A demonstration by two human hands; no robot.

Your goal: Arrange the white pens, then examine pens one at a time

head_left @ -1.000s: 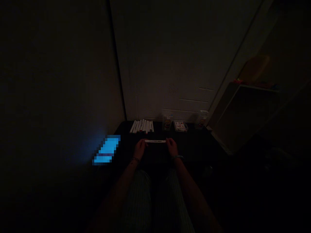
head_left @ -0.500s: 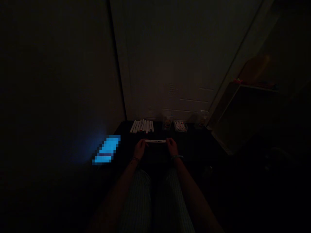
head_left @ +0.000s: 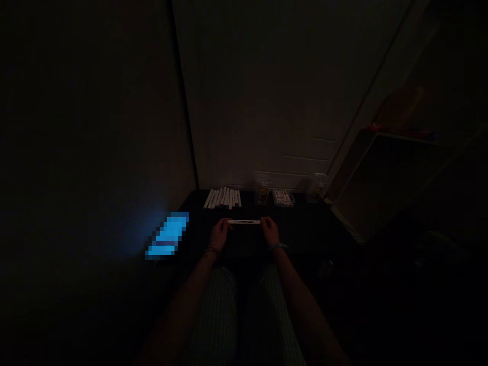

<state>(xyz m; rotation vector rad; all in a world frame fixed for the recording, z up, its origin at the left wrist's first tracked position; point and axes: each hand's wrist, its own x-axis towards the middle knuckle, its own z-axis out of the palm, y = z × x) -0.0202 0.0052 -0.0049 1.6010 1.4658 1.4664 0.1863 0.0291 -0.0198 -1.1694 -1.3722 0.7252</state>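
Note:
Between my two hands a white marker point(head_left: 245, 222) lies level, with dark print along its barrel. The fingers of my left hand point(head_left: 220, 233) are closed on its left end. At its right end, my right hand point(head_left: 270, 231) grips it in the same way. Behind the left hand, several white markers point(head_left: 223, 198) lie side by side in a row on the dark tabletop point(head_left: 244, 241). The light is very dim, so fine detail of the fingers is lost.
Along the wall stand a clear container point(head_left: 262, 193), a clear case with a patterned front point(head_left: 282, 198) and another clear container point(head_left: 315, 188). A glowing blue, pixelated screen point(head_left: 170, 235) is at the left edge. A cabinet point(head_left: 366, 168) rises on the right.

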